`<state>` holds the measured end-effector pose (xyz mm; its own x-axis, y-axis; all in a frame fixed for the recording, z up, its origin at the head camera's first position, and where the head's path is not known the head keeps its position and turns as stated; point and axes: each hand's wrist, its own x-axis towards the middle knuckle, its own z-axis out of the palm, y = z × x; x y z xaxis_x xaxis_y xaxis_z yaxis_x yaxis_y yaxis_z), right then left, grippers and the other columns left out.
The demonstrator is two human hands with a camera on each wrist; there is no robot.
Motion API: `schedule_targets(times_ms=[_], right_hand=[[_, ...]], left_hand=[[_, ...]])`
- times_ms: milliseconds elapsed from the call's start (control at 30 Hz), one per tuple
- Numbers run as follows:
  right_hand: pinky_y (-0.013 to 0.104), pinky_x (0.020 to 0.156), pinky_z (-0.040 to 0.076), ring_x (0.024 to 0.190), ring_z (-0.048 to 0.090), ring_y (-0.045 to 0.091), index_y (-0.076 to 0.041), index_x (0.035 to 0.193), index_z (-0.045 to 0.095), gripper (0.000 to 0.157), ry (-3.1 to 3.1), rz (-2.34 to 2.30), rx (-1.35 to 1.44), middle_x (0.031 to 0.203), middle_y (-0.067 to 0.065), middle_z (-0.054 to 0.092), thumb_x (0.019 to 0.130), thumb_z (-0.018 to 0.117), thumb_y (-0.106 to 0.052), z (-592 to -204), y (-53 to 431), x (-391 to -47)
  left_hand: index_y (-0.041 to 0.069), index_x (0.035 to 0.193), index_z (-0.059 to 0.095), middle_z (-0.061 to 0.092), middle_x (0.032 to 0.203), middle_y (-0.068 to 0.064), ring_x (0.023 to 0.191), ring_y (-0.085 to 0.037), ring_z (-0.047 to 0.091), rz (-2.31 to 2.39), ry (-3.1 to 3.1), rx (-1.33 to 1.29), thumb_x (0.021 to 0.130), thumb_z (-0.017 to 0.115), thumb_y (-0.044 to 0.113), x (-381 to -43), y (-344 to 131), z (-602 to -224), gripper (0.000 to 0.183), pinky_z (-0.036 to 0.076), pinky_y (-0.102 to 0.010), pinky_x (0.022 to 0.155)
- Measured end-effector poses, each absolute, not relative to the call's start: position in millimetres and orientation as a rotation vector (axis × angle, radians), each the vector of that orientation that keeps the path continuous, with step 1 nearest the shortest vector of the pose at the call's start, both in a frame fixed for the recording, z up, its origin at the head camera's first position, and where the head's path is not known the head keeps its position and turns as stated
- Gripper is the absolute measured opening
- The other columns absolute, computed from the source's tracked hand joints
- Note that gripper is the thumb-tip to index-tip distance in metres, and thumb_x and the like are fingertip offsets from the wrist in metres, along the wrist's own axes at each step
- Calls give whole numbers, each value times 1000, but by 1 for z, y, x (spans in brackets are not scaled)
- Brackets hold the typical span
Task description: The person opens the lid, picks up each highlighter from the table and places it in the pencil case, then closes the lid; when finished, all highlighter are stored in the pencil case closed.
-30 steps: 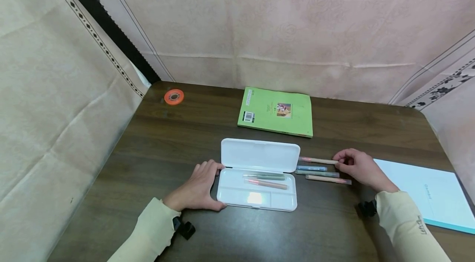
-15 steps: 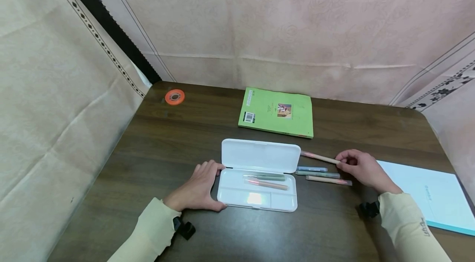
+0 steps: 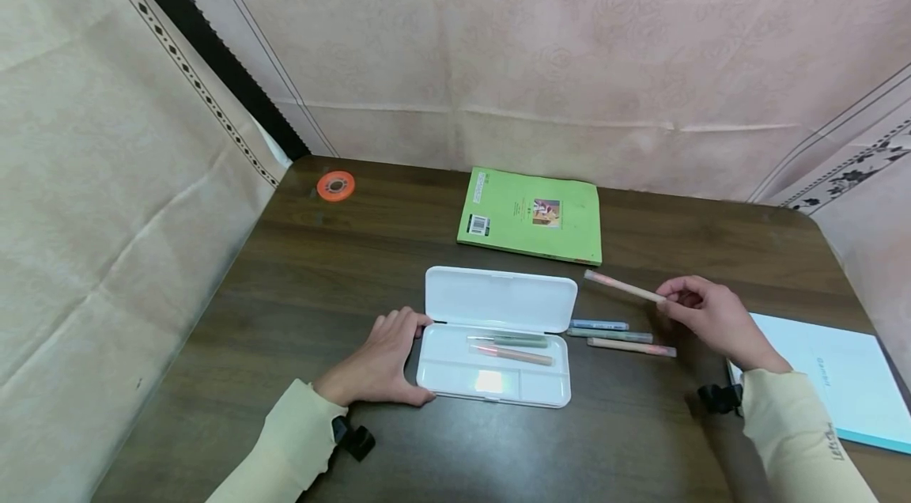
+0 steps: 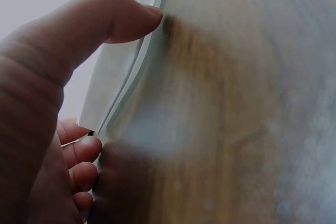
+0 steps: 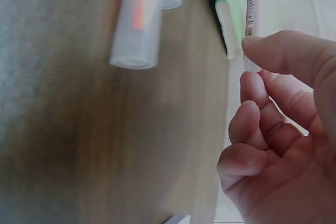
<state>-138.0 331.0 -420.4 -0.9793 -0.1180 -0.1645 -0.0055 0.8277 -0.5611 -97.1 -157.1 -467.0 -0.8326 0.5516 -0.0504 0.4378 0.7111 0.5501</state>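
A white pencil case (image 3: pixel 494 388) lies with its lid raised; a greenish pen (image 3: pixel 518 341) and a pink-and-beige pen (image 3: pixel 523 356) are inside. My left hand (image 3: pixel 380 364) grips the case's left side, thumb at the front corner, fingers toward the hinge; the left wrist view shows the thumb (image 4: pixel 126 17) on its edge. My right hand (image 3: pixel 715 321) pinches one end of another pink-and-beige pen (image 3: pixel 622 285) between thumb and fingers, above the table. Its barcode and clear end show in the right wrist view. Beside the case lie a blue pen (image 3: pixel 599 325), a green pen (image 3: pixel 612 335) and a beige pen (image 3: pixel 632 347).
A green book (image 3: pixel 530 216) lies behind the case. At the back left sits an orange disc (image 3: pixel 335 186). A light-blue book (image 3: pixel 840 376) lies at the right, partly under the right forearm. Curtain-like cloth (image 3: pixel 534 52) hangs behind the dark wooden table (image 3: pixel 285 274).
My right hand has lifted the pink-and-beige pen from beside the other pens and moved it slightly right and back. The left hand and the case have stayed in place.
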Motion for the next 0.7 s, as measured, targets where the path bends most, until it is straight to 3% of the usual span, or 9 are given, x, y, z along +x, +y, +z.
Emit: schedule_targets(times_ms=[333, 700], right_hand=[[28, 57, 44, 74, 50, 15, -14, 109, 65, 25, 2901, -943, -109, 94, 8, 61, 96, 63, -35, -400, 324, -131], [25, 61, 42, 73, 51, 12, -21, 106, 66, 16, 2940, -993, -218, 91, 1, 62, 93, 67, -31, -376, 303, -121]], left_hand=[[13, 133, 41, 46, 115, 2, 98, -11, 36, 761, 2711, 789, 65, 82, 54, -97, -156, -468, 88, 28, -32, 84], [14, 132, 41, 46, 115, 3, 98, -11, 36, 773, 2705, 781, 65, 82, 54, -97, -156, -468, 88, 28, -32, 84]])
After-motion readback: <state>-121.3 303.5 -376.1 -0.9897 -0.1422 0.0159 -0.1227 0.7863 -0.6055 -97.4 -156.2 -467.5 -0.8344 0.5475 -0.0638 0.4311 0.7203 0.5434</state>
